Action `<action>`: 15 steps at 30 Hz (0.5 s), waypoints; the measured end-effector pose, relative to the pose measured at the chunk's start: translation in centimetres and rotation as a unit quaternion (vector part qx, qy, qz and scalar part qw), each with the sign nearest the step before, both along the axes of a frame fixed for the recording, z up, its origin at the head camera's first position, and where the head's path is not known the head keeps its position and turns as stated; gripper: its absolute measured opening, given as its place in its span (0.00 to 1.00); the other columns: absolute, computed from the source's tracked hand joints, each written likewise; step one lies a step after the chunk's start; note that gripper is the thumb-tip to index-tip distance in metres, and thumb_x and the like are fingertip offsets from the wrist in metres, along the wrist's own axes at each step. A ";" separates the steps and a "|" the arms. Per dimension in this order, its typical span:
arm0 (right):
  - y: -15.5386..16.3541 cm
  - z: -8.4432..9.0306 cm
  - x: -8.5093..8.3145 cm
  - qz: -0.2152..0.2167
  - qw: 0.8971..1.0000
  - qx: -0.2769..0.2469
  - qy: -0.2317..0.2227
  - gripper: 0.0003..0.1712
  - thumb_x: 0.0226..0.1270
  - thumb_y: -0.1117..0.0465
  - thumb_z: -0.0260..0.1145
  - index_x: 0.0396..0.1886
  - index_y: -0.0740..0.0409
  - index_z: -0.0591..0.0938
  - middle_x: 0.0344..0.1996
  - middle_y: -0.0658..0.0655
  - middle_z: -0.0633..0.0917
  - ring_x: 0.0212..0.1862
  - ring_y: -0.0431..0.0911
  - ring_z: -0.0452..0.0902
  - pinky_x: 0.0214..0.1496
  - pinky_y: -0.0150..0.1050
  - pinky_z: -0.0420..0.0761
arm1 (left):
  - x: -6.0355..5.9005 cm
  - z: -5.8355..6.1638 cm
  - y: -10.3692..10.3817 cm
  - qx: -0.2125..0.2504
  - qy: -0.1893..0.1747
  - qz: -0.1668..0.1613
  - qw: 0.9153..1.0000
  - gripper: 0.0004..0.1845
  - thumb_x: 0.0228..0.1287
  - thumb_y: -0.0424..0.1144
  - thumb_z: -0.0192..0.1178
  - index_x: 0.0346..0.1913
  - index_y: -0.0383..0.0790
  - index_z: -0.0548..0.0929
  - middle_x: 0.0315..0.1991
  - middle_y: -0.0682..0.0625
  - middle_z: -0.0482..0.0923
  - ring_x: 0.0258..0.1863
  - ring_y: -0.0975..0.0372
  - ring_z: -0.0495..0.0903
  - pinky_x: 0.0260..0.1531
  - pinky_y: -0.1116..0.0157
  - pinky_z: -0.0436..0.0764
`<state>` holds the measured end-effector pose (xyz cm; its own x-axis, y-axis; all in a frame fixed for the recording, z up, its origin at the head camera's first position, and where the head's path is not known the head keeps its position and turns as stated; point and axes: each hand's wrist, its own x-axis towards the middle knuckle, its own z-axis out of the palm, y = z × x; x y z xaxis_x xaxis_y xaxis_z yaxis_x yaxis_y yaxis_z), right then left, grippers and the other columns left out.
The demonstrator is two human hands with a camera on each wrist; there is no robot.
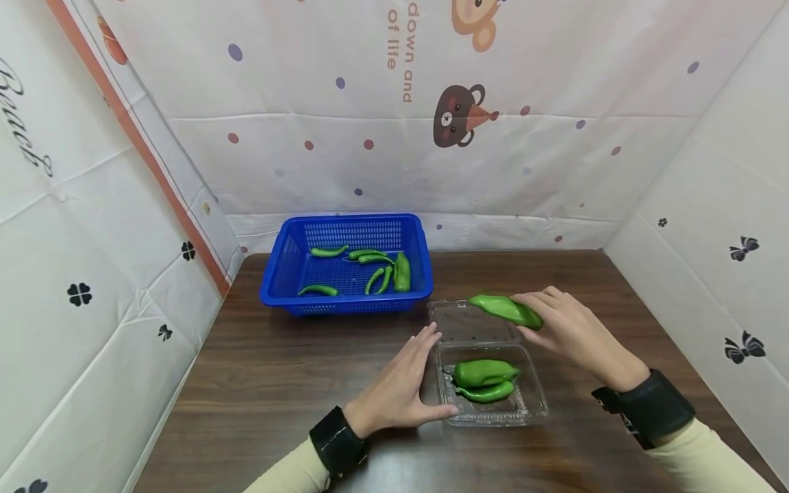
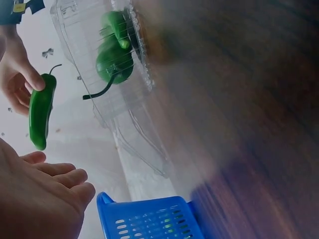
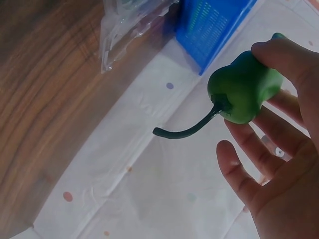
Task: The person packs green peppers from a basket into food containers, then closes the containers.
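A clear plastic clamshell box lies open on the brown table, with two green peppers in its near half. My right hand pinches a third green pepper by its stem end, in the air over the box's open lid. The right wrist view shows that pepper and its curved stem between my thumb and fingers. My left hand lies flat on the table with straight fingers, its thumb against the box's left edge. The left wrist view shows the held pepper and the box.
A blue plastic basket holding several thin green chillies and one larger pepper stands at the back left of the table. Patterned white sheets wall in the table on the left, back and right. Bare wood lies left of my left hand.
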<state>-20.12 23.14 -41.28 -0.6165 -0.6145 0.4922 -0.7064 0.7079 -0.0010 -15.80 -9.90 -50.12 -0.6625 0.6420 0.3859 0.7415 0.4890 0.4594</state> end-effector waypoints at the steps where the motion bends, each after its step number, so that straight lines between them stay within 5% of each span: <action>1: 0.1 -0.1 0.1 0.000 1.000 -0.001 -0.004 0.43 0.77 0.31 0.41 0.58 0.62 0.83 0.42 0.57 0.86 0.39 0.49 0.78 0.33 0.46 0.76 | 0.0 -0.1 0.0 -0.002 -0.003 -0.001 1.000 0.63 0.55 0.69 0.70 0.81 0.37 0.49 0.82 0.41 0.46 0.81 0.50 0.49 0.77 0.51 0.56; 6: 0.1 -0.4 0.7 0.007 1.000 -0.002 -0.016 0.41 0.77 0.32 0.43 0.59 0.61 0.83 0.43 0.55 0.86 0.40 0.47 0.77 0.33 0.44 0.76 | 0.2 -0.2 0.1 -0.003 -0.022 -0.006 1.000 0.63 0.54 0.69 0.71 0.80 0.37 0.51 0.82 0.41 0.47 0.81 0.51 0.49 0.76 0.51 0.57; 12: 0.1 -0.8 1.0 0.024 1.000 -0.002 -0.019 0.26 0.73 0.47 0.67 0.59 0.61 0.83 0.44 0.54 0.87 0.40 0.46 0.78 0.34 0.44 0.77 | 0.2 -0.4 0.4 -0.007 -0.016 -0.010 1.000 0.59 0.52 0.69 0.73 0.75 0.35 0.59 0.81 0.39 0.50 0.81 0.50 0.51 0.76 0.51 0.57; 15: 0.0 -1.0 1.3 0.030 0.999 -0.001 -0.017 0.28 0.76 0.42 0.61 0.58 0.61 0.83 0.43 0.54 0.87 0.40 0.46 0.79 0.34 0.45 0.78 | 0.2 -0.6 0.5 -0.009 -0.005 -0.013 1.000 0.56 0.51 0.69 0.73 0.71 0.35 0.62 0.80 0.37 0.51 0.79 0.47 0.54 0.76 0.50 0.59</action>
<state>-18.83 23.17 -42.31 -0.5959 -0.6494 0.4724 -0.7464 0.6649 -0.0275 -15.62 -9.44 -50.72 -0.6498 0.6650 0.3680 0.7491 0.4785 0.4581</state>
